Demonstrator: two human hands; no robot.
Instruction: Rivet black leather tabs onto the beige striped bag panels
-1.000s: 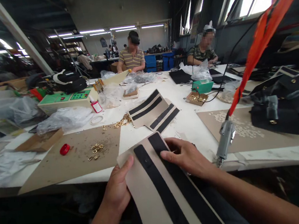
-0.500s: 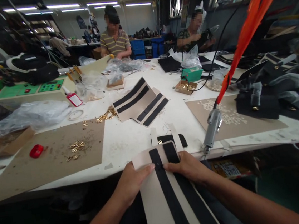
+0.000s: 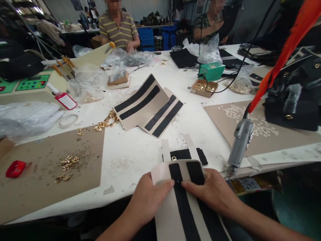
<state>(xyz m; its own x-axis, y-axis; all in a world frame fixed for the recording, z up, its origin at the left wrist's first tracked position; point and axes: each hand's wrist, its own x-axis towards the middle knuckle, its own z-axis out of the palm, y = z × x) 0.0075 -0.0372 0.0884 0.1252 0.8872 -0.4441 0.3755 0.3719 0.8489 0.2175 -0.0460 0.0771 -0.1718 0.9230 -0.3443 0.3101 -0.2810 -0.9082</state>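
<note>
A long beige panel with two black stripes [image 3: 169, 227] hangs over the table's front edge, its rounded far end raised toward the table. My left hand [image 3: 151, 195] grips its left edge, thumb flat on top near the left stripe. From the right edge my right hand [image 3: 214, 189] holds it, its thumb reaching the same stripe. A small dark hole or stud shows between the thumbs. The fingers of both hands are hidden underneath. Just beyond lies a black piece [image 3: 201, 156] with two pale straps and a gold fitting. Two more striped panels [image 3: 142, 103] overlap farther back.
A grey electric screwdriver [image 3: 241, 144] hangs from an orange strip at my right. Gold fittings [image 3: 70, 161] and a red dish [image 3: 15, 168] sit on a brown board at left. Black pieces [image 3: 291, 113] are heaped at right. Two people are across the table.
The view has tilted down and shifted, so the table's things sit differently in it. Both hands keep their hold on the striped panel, thumbs in nearly the same place.
</note>
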